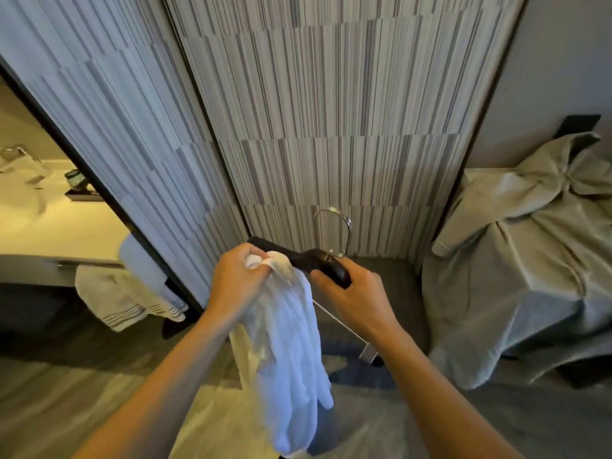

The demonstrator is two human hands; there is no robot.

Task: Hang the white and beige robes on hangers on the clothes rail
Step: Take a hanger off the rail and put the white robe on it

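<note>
My left hand [236, 281] grips a bunched part of the white robe [288, 359] against the left arm of a dark wooden hanger [299, 258]. The rest of the robe hangs down between my forearms towards the floor. My right hand [356, 298] holds the hanger near its middle, just below the metal hook [334, 226]. A metal trouser bar [344, 329] with a clip runs under the hanger. The beige robe [520, 260] lies crumpled over a piece of furniture at the right. No clothes rail shows in this view.
A striped sliding wardrobe door [331, 111] fills the space straight ahead, with a second panel [109, 120] angled at the left. A folded striped towel [122, 296] hangs from a bar at lower left. Behind it is a lit counter [49, 226]. The floor is grey.
</note>
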